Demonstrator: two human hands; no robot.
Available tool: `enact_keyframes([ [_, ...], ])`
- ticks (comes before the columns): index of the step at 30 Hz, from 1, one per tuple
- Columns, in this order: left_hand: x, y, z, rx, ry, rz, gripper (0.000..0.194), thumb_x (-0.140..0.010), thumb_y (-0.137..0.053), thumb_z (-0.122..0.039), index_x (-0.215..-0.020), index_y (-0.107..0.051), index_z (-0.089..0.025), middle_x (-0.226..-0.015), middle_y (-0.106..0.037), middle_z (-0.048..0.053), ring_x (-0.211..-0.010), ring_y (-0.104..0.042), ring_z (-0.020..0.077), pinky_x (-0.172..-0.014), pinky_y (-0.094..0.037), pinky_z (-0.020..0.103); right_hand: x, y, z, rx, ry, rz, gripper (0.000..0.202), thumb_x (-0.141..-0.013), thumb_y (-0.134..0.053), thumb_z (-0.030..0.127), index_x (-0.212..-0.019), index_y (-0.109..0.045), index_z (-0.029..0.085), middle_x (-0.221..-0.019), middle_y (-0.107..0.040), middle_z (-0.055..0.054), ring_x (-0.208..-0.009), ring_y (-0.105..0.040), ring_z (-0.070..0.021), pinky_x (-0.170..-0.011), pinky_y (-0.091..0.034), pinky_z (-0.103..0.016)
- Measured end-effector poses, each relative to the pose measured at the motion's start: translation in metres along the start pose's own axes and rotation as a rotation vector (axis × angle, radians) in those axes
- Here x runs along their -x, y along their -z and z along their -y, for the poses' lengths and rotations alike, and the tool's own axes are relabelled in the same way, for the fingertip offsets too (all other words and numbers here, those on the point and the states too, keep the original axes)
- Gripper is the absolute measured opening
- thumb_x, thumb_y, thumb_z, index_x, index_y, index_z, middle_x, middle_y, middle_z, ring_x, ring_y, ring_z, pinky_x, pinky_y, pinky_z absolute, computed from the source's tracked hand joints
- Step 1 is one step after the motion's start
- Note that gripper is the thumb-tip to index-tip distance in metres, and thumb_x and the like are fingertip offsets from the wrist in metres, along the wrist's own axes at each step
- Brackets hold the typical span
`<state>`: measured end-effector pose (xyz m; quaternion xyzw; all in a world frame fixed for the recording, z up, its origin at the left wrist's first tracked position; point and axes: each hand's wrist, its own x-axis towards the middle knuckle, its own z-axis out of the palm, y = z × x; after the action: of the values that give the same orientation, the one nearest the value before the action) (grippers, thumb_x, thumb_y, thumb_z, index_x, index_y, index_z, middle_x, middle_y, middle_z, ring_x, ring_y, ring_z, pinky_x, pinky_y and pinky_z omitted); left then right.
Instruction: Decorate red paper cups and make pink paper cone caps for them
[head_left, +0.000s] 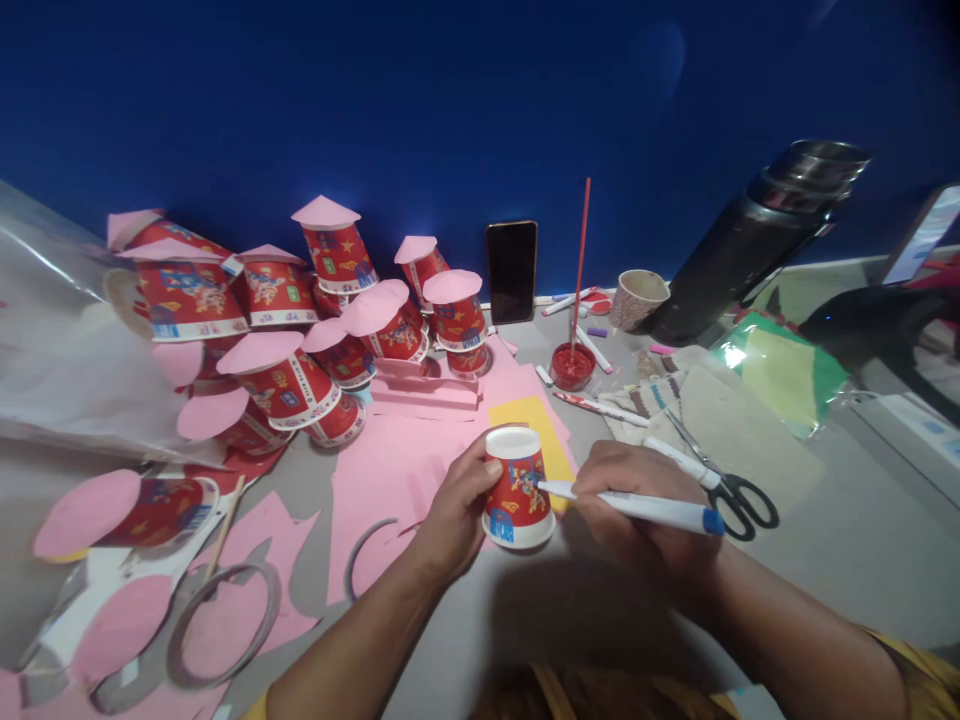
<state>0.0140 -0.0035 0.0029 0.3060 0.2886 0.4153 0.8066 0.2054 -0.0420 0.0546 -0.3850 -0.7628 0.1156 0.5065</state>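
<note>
My left hand (459, 500) is closed around the left side of a red paper cup (517, 505), which stands upside down with its white base on top. Blue lettering and a small printed figure show on its side. In my right hand (637, 490) is a white marker (641, 508) with a blue end. Its tip points left and meets, or nearly meets, the printed front of the cup. Under and behind the cup lie yellow paper (544, 430) and pink paper (397, 455).
Many red cups with pink paper cones (274, 375) crowd the left. A phone (512, 272) leans on the blue wall. Rightward are a red paint pot (572, 368), a paper cup (637, 300), a black flask (750, 240) and scissors (739, 500). Tape rings (174, 650) lie front left.
</note>
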Motion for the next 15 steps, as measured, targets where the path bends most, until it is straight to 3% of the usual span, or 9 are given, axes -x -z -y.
enact_keyframes([
  [8, 0.0, 0.0, 0.001, -0.024, -0.037, 0.012, 0.043, -0.08, -0.082, -0.037, -0.117, -0.076, -0.017, -0.113, -0.079, 0.011, -0.111, -0.072, 0.032, -0.101, -0.053, 0.042, 0.006, -0.008, -0.003, -0.041, 0.079, 0.002, 0.009, -0.096, -0.061, 0.015, -0.091, -0.064, 0.021, -0.069, -0.072, -0.001, -0.059, -0.066, -0.0145, -0.06, -0.051, -0.026],
  [15, -0.001, 0.0, 0.002, -0.038, -0.046, 0.026, 0.044, -0.08, -0.083, -0.038, -0.119, -0.076, -0.018, -0.112, -0.079, 0.01, -0.112, -0.072, 0.0314, -0.101, -0.052, 0.041, 0.012, -0.007, -0.005, -0.027, 0.061, 0.062, 0.007, -0.096, -0.065, 0.014, -0.096, -0.065, 0.022, -0.074, -0.074, -0.002, -0.065, -0.069, -0.0152, -0.064, -0.052, -0.027],
])
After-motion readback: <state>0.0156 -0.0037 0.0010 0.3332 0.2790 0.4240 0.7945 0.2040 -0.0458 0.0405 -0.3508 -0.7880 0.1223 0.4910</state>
